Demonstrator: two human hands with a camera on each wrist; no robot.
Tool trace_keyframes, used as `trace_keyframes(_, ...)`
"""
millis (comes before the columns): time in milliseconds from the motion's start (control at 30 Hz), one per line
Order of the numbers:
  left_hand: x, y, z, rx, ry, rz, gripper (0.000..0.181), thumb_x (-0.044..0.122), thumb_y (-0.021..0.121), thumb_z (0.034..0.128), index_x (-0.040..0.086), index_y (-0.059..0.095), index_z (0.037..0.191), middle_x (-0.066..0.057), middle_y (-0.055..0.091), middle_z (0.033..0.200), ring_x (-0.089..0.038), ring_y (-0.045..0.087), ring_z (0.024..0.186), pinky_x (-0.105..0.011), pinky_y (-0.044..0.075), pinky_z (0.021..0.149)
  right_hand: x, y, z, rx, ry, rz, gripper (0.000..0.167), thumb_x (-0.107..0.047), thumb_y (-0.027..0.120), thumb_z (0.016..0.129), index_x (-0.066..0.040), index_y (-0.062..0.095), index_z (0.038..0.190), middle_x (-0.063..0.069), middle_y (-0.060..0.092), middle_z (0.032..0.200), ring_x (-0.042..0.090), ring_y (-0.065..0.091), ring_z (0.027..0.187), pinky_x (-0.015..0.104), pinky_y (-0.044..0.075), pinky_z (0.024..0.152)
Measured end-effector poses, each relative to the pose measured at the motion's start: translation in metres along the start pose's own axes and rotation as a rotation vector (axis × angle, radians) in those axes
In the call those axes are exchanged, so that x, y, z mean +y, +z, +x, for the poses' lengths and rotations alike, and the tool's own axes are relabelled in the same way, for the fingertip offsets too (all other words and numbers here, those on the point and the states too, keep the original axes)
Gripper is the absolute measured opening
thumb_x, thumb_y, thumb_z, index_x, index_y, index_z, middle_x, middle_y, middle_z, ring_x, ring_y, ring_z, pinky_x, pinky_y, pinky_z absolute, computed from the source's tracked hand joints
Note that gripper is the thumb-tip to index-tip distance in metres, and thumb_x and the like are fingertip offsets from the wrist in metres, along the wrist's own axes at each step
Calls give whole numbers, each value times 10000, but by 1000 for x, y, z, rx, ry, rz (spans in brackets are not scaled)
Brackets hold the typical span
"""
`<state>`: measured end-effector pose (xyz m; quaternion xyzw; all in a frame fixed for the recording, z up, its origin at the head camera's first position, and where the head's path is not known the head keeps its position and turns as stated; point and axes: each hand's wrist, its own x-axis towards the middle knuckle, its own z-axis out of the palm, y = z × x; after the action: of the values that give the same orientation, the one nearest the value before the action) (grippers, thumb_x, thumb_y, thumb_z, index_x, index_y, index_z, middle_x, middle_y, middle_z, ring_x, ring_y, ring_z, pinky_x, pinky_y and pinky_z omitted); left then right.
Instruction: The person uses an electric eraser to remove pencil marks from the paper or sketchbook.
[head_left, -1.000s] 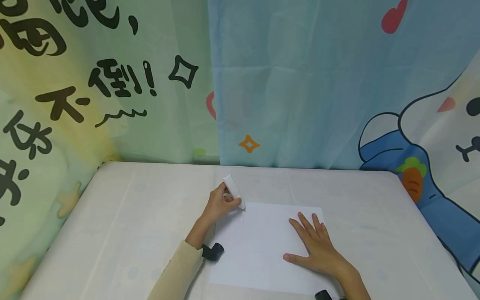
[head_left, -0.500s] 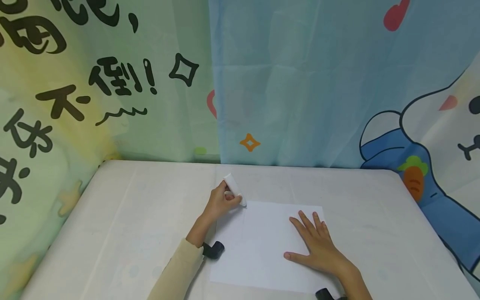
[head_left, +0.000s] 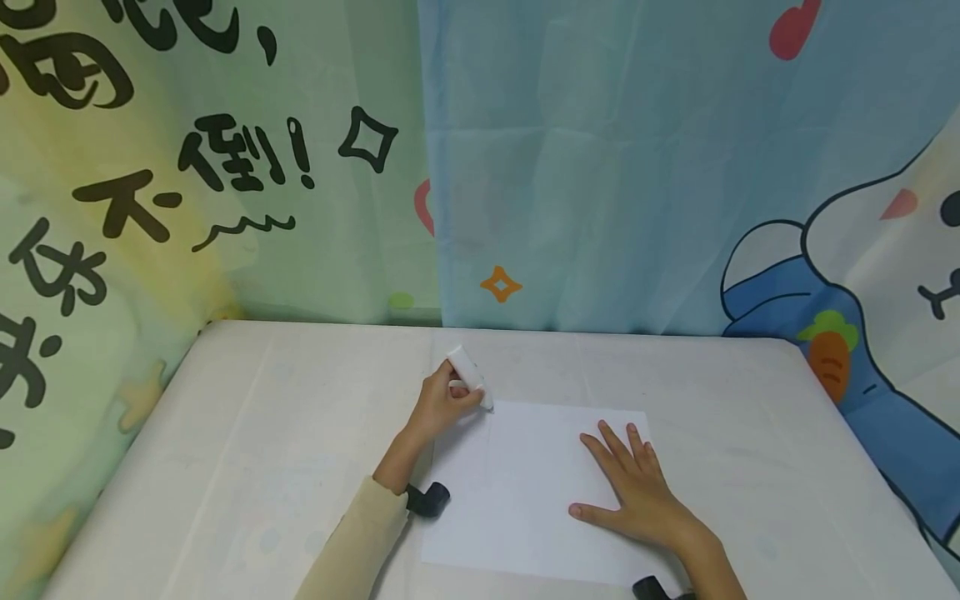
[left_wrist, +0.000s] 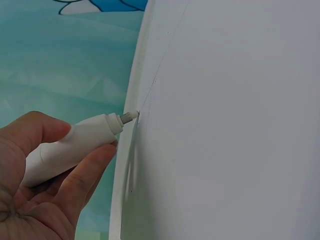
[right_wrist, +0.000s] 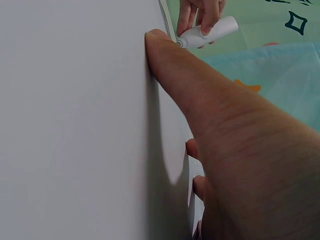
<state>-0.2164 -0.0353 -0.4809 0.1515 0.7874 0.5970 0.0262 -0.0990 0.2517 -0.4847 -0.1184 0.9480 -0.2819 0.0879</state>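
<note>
A white pen-like tool [head_left: 467, 372] with a grey collar and small pale tip is held by the left hand [head_left: 438, 406], thumb and fingers around its body [left_wrist: 75, 145]. The tip touches down near the far left part of a white paper sheet [head_left: 525, 500]. In the left wrist view a faint thin line runs from the tip across the white surface. Fingers spread, the right hand [head_left: 637, 500] lies flat on the sheet's right part; its thumb [right_wrist: 170, 60] rests on the paper in the right wrist view.
The sheet lies on a table with a white cover [head_left: 262, 458]. Behind the table hangs a printed curtain [head_left: 600, 167] with dark characters and a cartoon animal. A black wrist camera [head_left: 428, 500] sits at the left wrist, another [head_left: 649, 588] near the right wrist.
Both hands hold nearly the same places; the head view has shifted very slightly. The grip on the white tool looks unchanged.
</note>
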Motion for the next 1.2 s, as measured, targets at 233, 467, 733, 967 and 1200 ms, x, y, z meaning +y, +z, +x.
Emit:
trace_keyframes(233,1,0,0,-10,-11,-5,311,6,668,848,-83,509,1100,-258,626,1033,-324,674,814,-260,515,671,-1,-1,0,-1,6,-2,965,-550,746,746,-95,329,1487,246,126,1590,475,-126,1443,646,-122,1099)
trace_keyframes(467,2,-1,0,-27,-12,16,328,23,659,853,-88,503,1119,-250,619,1029,-318,670,824,-235,491,653,-1,-2,0,0,6,5,959,-545,747,748,-97,332,1487,243,130,1590,474,-120,1444,647,-121,1099)
trace_keyframes(733,0,-1,0,-27,-10,30,345,25,666,841,-90,502,1122,-244,620,1012,-310,663,818,-238,488,651,0,-1,1,-1,7,7,963,-549,746,747,-95,334,1490,245,128,1591,477,-123,1443,643,-127,1099)
trace_keyframes(967,0,-1,0,-34,-9,41,353,33,668,836,-95,502,1120,-237,623,997,-261,652,783,-212,459,612,-1,0,1,2,2,13,957,-542,747,749,-96,335,1488,247,128,1590,485,-122,1439,645,-126,1098)
trace_keyframes(1200,1,-1,-1,-42,-19,52,362,38,666,843,-94,506,1140,-221,622,996,-216,637,770,-212,456,601,-2,-2,1,5,13,0,961,-555,746,744,-92,346,1486,247,139,1588,489,-104,1440,657,-107,1097)
